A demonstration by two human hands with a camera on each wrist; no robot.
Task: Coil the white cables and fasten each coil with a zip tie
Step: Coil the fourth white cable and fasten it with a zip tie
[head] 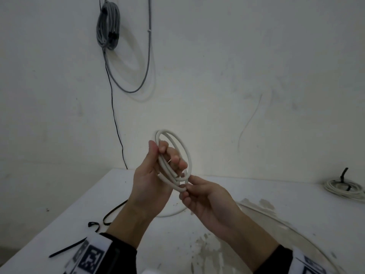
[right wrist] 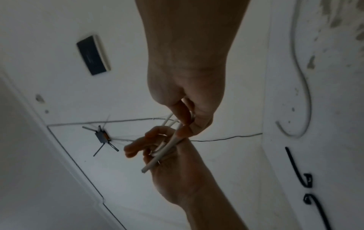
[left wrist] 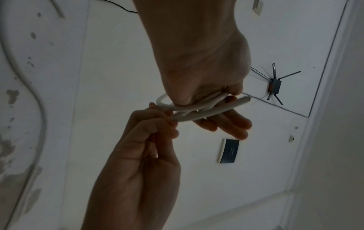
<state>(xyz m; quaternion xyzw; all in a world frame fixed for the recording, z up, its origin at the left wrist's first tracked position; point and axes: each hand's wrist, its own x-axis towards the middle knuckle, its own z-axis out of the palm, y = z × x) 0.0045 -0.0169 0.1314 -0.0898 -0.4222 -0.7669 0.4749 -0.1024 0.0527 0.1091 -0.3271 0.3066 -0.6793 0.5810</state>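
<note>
My left hand (head: 164,155) holds a small white cable coil (head: 184,149) upright above the white table (head: 276,194), thumb on one side and fingers through the loops. My right hand (head: 186,191) pinches the coil's lower strands. In the left wrist view the cable coil (left wrist: 206,110) crosses my left hand's fingers (left wrist: 232,123), and its cut end (left wrist: 246,98) sticks out free. In the right wrist view my right hand (right wrist: 185,129) pinches the cable (right wrist: 167,149). Black zip ties (head: 116,211) lie loose on the table, left of my left forearm.
A white coil bound with a black zip tie (head: 343,187) lies at the table's far right. Another loose white cable (head: 171,213) curves on the table under my hands. A grey cable coil (head: 108,26) hangs on the wall. The table's left edge runs diagonally.
</note>
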